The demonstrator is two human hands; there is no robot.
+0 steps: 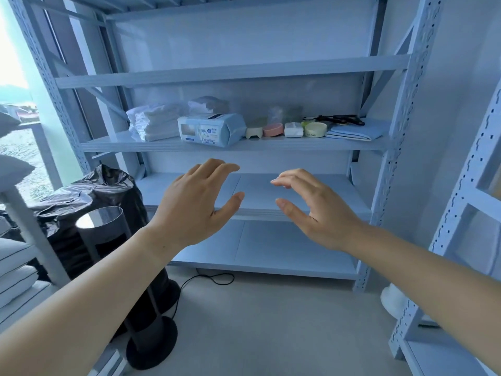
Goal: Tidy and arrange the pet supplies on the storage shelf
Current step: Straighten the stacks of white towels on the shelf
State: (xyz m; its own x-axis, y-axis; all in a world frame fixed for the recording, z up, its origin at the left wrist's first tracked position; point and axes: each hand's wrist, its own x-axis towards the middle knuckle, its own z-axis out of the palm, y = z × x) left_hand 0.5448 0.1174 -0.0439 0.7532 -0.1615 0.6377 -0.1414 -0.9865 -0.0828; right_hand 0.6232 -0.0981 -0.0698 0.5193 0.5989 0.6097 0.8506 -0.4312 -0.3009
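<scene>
A person's left hand [195, 204] and right hand [320, 210] hover with loose fingers, holding nothing, in front of a pale metal storage shelf [233, 71]. Along its middle tier, from the left, are a stack of white pads [157, 123], a pack of wipes [210, 130], a white bowl [254, 131], a pink bowl [273, 129], a small white packet [293, 129], a cream bowl [315, 129] and a folded blue cloth [355, 131]. A black bag [103, 185] sits on the floor at left.

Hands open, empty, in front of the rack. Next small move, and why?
Probably lift both hands to the wipes pack, then square it. The left hand and right hand hover open below the middle shelf, holding nothing. That pack sits angled at the shelf's front edge, closest to them.
</scene>
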